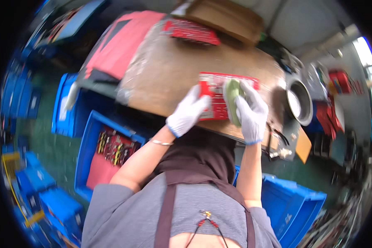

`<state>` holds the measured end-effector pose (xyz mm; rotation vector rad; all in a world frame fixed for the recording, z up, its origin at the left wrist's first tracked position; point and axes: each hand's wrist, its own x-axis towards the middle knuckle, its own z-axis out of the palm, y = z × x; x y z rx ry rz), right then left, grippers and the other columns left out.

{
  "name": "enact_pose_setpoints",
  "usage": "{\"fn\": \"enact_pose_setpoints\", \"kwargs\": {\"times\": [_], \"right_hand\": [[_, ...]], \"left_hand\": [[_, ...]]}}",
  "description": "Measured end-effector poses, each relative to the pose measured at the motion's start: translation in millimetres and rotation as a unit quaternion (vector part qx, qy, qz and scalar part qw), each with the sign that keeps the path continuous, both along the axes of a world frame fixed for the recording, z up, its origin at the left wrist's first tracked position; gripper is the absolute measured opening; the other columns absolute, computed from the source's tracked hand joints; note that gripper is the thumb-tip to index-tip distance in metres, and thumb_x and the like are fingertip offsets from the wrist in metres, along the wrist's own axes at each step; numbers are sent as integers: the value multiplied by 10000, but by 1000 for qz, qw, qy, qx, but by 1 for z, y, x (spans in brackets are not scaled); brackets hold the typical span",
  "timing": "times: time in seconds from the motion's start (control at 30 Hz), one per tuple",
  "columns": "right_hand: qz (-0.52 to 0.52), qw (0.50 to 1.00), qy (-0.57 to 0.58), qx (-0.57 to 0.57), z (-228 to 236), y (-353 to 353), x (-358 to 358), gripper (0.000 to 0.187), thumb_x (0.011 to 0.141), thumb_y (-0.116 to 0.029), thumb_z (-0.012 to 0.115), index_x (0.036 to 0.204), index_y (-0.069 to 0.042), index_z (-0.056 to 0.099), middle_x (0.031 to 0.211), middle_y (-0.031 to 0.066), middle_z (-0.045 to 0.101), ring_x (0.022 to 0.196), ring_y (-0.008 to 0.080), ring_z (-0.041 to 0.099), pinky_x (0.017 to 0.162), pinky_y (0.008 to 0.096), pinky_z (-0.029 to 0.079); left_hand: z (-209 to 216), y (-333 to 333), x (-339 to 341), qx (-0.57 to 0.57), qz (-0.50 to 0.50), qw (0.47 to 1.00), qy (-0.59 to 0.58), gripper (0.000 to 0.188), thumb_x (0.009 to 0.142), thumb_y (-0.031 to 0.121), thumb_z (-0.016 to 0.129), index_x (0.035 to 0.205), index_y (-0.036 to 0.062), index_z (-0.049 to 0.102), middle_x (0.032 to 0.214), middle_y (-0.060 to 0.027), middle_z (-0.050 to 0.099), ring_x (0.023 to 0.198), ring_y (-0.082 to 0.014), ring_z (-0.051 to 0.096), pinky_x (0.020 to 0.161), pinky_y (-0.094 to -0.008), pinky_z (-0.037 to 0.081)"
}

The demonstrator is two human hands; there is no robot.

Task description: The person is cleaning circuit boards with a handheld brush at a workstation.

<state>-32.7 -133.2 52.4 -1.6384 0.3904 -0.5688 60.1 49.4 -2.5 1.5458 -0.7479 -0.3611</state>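
A red circuit board (pixel 215 108) with rows of pale and dark parts lies at the near side of the brown tabletop. My left hand (pixel 189 110), in a white glove, grips the board's left edge between thumb and fingers. In my gloved right hand (pixel 252 112) is a pale green oval brush (pixel 233 99), its whitish side facing the board. The brush is over the right half of the board and covers part of it; blur hides whether it touches. Another red circuit board (pixel 192 32) rests at the far side of the table.
Behind the table's far edge is a cardboard box (pixel 223 16); pink sheets (pixel 128 45) cover the left end. A round metal pan (pixel 299 101) stands at the right. Blue bins flank me, and the left bin (pixel 83 159) holds several boards.
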Motion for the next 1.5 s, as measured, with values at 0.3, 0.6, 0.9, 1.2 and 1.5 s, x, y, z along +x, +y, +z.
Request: {"fn": "enact_pose_setpoints", "kwargs": {"times": [0.3, 0.6, 0.9, 1.2, 1.5], "right_hand": [[-133, 988, -30, -66, 24, -46, -37, 429, 972, -34, 639, 1401, -47, 624, 929, -50, 651, 590, -40, 365, 535, 128, 251], [-28, 993, -3, -118, 40, 55, 1, 410, 992, -26, 611, 1402, -24, 616, 955, -35, 596, 614, -35, 342, 537, 135, 232], [59, 959, 27, -277, 28, 77, 12, 412, 994, -52, 608, 1404, -4, 616, 1188, 80, 690, 958, 97, 619, 847, 224, 491], [60, 959, 105, -255, 27, 86, 7, 426, 990, -30, 591, 1412, 31, 592, 1270, 102, 687, 1068, 124, 642, 941, 242, 486], [90, 963, 84, -240, 19, 91, 10, 429, 995, -29, 596, 1418, 37, 581, 1362, 117, 653, 1154, 142, 622, 1000, 251, 465]], "left_hand": [[12, 98, -19, -76, 75, 987, 118, 192, 939, 126, 646, 1091, 10, 623, 996, -53, 660, 901, -132, 633, 790, -316, 527], [20, 424, -97, -142, 443, 831, 303, 460, 951, 180, 576, 1365, -11, 518, 1158, -145, 710, 906, -203, 748, 620, -379, 652], [-64, 572, -148, 138, 705, 601, 348, 215, 893, 127, 570, 1063, 3, 616, 937, -164, 684, 749, -289, 727, 485, -428, 605], [-140, 640, -156, 188, 720, 528, 409, 203, 886, 167, 641, 917, -33, 643, 814, -173, 672, 680, -317, 694, 521, -429, 600], [-272, 634, -238, 328, 540, 701, 330, 268, 1023, 178, 510, 979, -13, 693, 808, -135, 711, 690, -211, 679, 601, -316, 567]]}}
